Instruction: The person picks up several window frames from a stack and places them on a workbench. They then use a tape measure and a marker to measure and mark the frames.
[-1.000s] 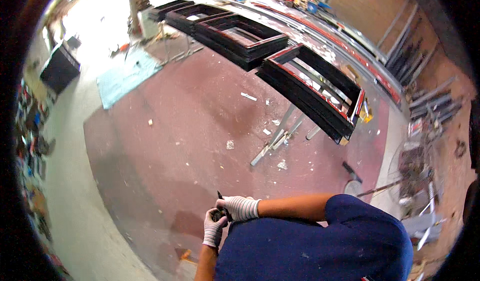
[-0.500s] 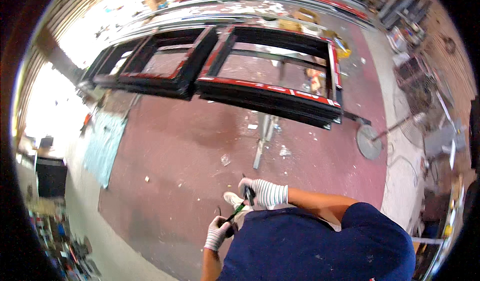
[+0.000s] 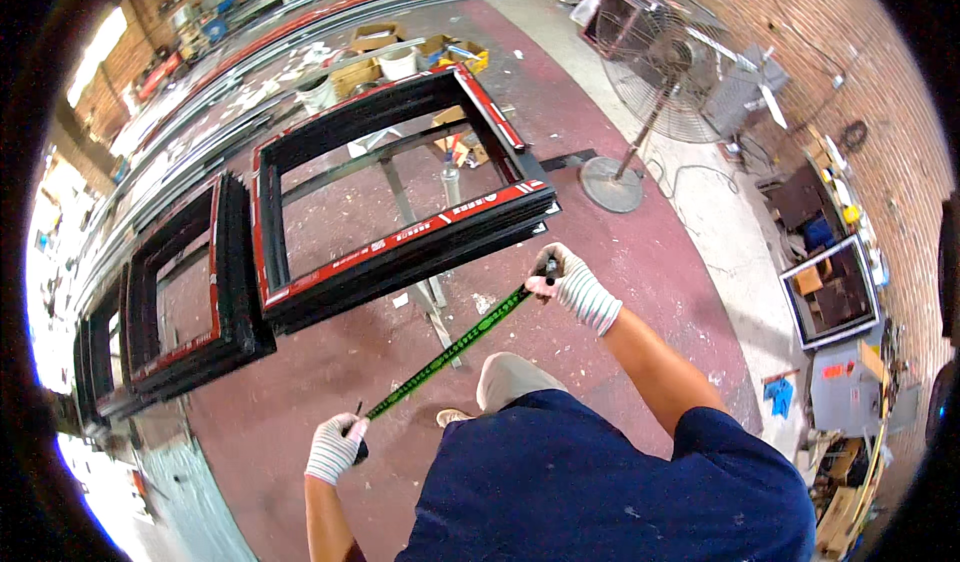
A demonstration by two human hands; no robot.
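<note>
A green tape measure (image 3: pixel 447 355) is stretched taut at a slant between my two gloved hands. My left hand (image 3: pixel 333 449), in a white striped glove, is closed on its lower end; a dark rounded piece shows beneath the fingers and a thin dark stick pokes up beside the thumb. My right hand (image 3: pixel 574 287), gloved alike, grips the upper end, and a small dark object I cannot make out sticks out of its fingers. Just beyond the right hand lies the near corner of a stack of black rectangular frames (image 3: pixel 405 242) with red strips.
More stacked black frames (image 3: pixel 175 302) stand to the left. A metal support leg (image 3: pixel 432 307) reaches down under the stack. At the right are a large pedestal fan (image 3: pixel 612 184) and a framed panel (image 3: pixel 828 292). Buckets (image 3: pixel 398 62) and long metal profiles (image 3: pixel 250 62) lie farther back.
My hands have moved apart, the right one up and rightward, and a longer stretch of green tape shows between them. My view has turned right and the frames are nearer.
</note>
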